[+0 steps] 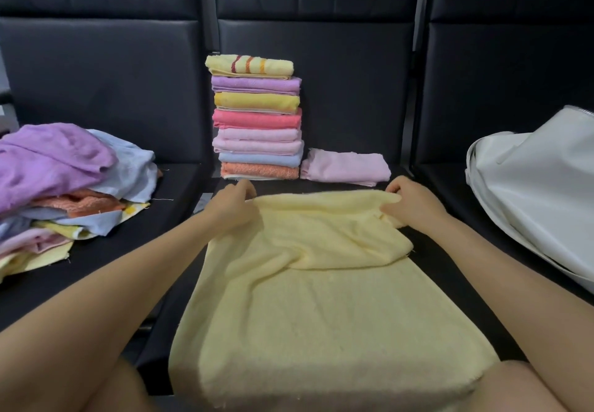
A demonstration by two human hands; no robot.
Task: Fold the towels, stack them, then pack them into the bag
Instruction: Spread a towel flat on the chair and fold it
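A pale yellow towel (321,308) lies spread on the black seat in front of me, its far end doubled back toward me in a loose fold. My left hand (233,207) grips the fold's left corner and my right hand (413,204) grips its right corner. Behind it stands a tall stack of folded towels (257,119) against the seat back. One folded pink towel (345,167) lies beside the stack on its right. A white bag (540,186) rests on the seat to the right.
A heap of unfolded towels (64,186) in purple, blue, orange and yellow covers the left seat. Black padded seat backs (353,90) rise behind everything. My legs frame the lower corners.
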